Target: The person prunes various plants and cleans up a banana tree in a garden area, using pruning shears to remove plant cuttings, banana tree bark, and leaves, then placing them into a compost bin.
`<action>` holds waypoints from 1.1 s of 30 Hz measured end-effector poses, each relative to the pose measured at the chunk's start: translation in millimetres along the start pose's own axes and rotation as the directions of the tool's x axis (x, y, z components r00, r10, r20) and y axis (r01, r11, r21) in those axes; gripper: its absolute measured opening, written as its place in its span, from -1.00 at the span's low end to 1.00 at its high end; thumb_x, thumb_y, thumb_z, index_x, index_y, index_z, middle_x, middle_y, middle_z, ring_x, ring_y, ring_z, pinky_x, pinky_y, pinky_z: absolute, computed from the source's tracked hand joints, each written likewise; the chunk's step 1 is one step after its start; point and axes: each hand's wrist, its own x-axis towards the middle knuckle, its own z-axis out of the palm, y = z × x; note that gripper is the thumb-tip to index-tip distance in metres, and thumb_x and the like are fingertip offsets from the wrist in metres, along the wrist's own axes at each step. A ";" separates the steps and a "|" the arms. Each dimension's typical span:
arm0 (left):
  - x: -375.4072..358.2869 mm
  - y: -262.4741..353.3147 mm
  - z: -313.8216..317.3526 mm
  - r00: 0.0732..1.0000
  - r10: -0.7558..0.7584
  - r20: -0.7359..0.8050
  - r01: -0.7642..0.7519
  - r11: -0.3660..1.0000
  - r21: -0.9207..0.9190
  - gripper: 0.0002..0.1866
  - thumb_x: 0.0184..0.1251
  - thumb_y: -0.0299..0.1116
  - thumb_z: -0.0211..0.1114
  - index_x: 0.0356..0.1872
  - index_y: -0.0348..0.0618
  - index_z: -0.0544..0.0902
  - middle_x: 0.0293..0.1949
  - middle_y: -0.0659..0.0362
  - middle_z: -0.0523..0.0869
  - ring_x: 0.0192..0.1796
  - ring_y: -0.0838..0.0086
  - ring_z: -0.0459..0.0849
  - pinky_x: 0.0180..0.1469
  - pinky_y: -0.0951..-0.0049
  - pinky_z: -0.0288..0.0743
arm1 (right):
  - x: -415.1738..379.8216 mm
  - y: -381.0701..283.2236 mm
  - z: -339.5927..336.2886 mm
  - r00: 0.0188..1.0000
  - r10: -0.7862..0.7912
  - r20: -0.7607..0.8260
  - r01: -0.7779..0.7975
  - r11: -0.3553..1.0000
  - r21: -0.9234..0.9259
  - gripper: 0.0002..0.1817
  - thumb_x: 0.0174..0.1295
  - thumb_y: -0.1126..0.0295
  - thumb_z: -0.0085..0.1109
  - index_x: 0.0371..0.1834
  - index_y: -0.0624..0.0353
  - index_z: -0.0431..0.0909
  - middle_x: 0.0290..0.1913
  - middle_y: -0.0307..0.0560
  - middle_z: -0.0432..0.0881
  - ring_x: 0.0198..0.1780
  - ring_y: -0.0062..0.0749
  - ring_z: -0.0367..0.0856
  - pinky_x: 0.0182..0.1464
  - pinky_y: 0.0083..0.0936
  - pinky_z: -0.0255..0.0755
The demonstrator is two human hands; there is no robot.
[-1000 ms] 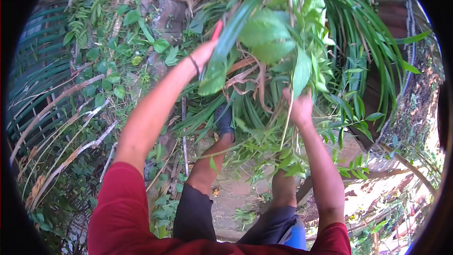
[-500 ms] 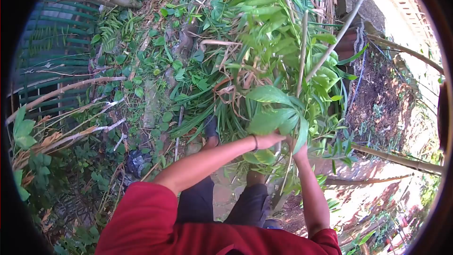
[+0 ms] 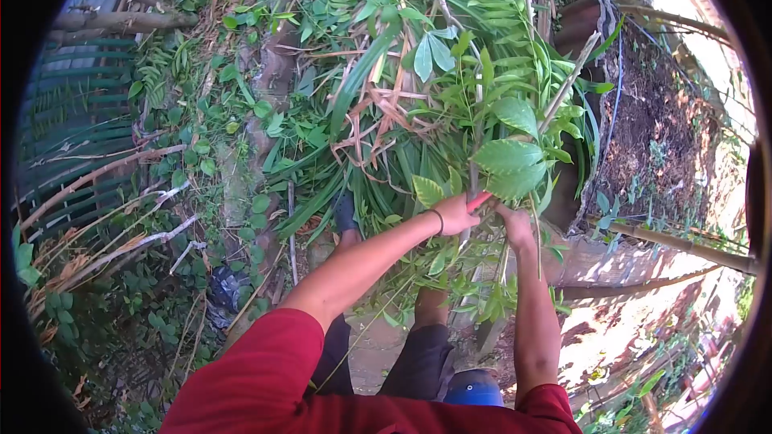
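My left hand (image 3: 456,214), with a dark band at its wrist, is closed around an upright leafy stem (image 3: 474,181). A narrow red piece (image 3: 480,201) shows beside its fingers; its kind is not clear. Close by on the right, my right hand (image 3: 517,223) is closed at the base of leafy branches, its fingers partly hidden. A broad toothed green leaf (image 3: 511,169) hangs just above both hands. Beyond it, a bare cut stick (image 3: 569,84) slants up to the right. Leafy sprigs (image 3: 490,293) dangle below my hands.
Long green leaves and dry brown strips (image 3: 378,124) lie heaped ahead. At left are a green slatted fence (image 3: 76,112) and bare branches (image 3: 145,237). A bamboo pole (image 3: 683,251) juts in from the right, near rusty corrugated sheeting (image 3: 583,20). Something blue (image 3: 474,390) sits by my legs.
The bundle of branches has dropped lower and spread over the heap. My hands have moved slightly apart, and the red piece now shows between them. The blue thing has come further into view.
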 end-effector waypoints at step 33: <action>54.6 51.3 99.4 0.989 0.019 0.147 -0.081 0.902 0.424 -0.34 0.27 -0.07 0.21 0.14 -0.45 0.25 -0.12 -0.24 0.67 -0.19 -0.08 0.71 -0.12 0.07 0.61 | 13.0 59.6 -72.2 0.997 0.066 0.026 -0.071 0.877 0.476 -0.57 0.11 0.33 0.39 0.02 0.27 0.57 -0.18 -0.15 0.65 -0.23 -0.45 0.58 -0.11 -0.47 0.44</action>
